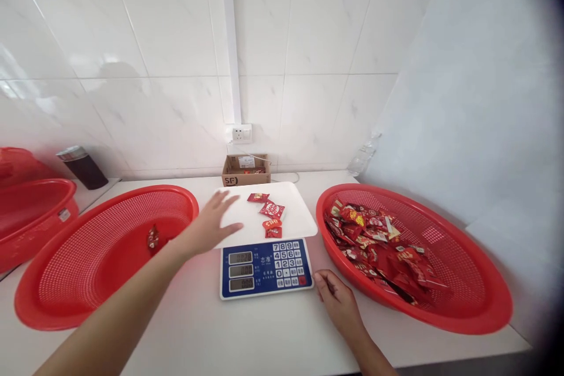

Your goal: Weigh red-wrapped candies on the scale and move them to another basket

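My left hand (212,224) reaches over the left edge of the white pan (291,197) of an electronic scale (266,268), fingers spread and empty. Several small red packets (270,215) lie on the pan just right of those fingers. My right hand (338,301) rests on the counter beside the scale's right front corner, fingers curled loosely, with nothing seen in it. The red mesh basket on the right (476,299) holds a heap of red packets (383,249). The red mesh basket on the left (79,264) holds one red packet (153,238).
A small open cardboard box (245,170) stands at the wall behind the scale, under a wall socket (239,133). A red tub (30,217) and a dark cylindrical container (82,166) sit at the far left. A clear bottle (363,155) leans in the right corner.
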Tool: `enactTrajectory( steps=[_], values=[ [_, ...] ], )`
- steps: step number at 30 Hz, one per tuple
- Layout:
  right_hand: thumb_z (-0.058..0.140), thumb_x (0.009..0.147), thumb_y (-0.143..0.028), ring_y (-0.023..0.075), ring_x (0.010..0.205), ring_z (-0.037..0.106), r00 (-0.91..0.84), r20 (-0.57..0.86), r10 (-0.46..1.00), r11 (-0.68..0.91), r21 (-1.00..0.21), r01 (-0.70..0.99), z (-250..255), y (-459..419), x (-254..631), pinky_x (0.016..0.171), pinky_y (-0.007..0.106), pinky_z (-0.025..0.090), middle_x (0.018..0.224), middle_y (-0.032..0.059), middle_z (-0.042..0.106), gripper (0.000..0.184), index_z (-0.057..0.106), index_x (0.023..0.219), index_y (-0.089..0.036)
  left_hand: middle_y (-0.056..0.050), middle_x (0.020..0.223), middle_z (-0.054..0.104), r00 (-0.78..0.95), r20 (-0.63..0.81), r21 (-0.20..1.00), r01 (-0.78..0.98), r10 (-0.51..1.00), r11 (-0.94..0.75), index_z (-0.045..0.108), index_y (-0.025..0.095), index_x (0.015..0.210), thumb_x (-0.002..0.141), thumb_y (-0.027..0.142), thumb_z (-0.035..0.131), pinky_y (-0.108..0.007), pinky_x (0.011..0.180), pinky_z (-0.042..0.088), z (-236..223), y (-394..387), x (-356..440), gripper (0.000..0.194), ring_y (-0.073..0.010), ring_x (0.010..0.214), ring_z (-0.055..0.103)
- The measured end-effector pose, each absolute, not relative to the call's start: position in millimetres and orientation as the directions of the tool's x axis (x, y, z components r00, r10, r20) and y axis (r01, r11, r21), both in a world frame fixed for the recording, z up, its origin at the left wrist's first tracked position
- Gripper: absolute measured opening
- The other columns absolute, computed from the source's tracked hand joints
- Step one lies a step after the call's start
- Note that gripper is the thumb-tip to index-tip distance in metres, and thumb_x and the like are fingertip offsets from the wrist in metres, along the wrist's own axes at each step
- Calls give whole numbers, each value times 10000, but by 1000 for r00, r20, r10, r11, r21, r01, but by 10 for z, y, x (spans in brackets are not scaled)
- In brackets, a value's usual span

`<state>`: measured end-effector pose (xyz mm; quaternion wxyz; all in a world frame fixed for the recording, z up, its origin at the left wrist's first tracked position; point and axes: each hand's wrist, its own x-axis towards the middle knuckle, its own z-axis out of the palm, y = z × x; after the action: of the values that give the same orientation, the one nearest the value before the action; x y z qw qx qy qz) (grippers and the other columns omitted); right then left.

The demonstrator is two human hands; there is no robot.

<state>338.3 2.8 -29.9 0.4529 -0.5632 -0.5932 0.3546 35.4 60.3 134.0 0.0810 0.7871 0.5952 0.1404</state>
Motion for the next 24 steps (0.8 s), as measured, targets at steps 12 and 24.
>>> enactTrajectory(
  steps=[12, 24],
  values=[
    [419, 816, -523, 130, 526, 413, 27, 131, 991, 113, -929, 353, -257, -1, 3372, 488, 224, 347, 550, -35, 396, 373, 530, 703, -186, -98, 1397, 330, 526, -131, 111, 850, 840, -515, 358, 337, 1313, 576, 777, 450, -553, 1023, 186, 1114, 1474, 1175, 864, -359, 1300, 214],
    [419, 808, -536, 124, 526, 400, 15, 114, 993, 102, -934, 343, -261, 3, 3367, 489, 215, 347, 554, -37, 403, 380, 531, 701, -190, -119, 1181, 492, 387, 80, 4, 922, 919, -388, 425, 271, 1246, 843, 497, 202, -477, 814, 396, 980, 1151, 1322, 513, -295, 1037, 478]
  ],
)
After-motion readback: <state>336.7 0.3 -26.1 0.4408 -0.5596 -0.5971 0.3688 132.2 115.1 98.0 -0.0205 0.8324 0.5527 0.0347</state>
